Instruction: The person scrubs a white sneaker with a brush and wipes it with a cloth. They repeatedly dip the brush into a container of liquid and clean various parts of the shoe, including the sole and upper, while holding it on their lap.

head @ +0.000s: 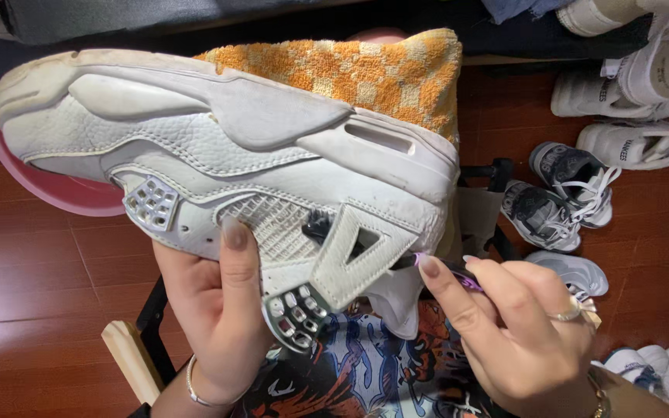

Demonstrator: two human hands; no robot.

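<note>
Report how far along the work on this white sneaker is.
Done: the upper of the white sneaker looks mostly clean. In hand: the left hand holds the shoe upside down by its side panel, and the right hand works a small purple-handled brush behind the triangular lace tab. Left: the sole edge near the toe looks yellowed, and several more sneakers wait on the floor.

No packages, signs or screens are showing anywhere in this view, and no separate label is standing out either, apart from small dark printing on the sides of white sneakers (638,144) lying on the red wooden floor (32,294) at the right.
</note>
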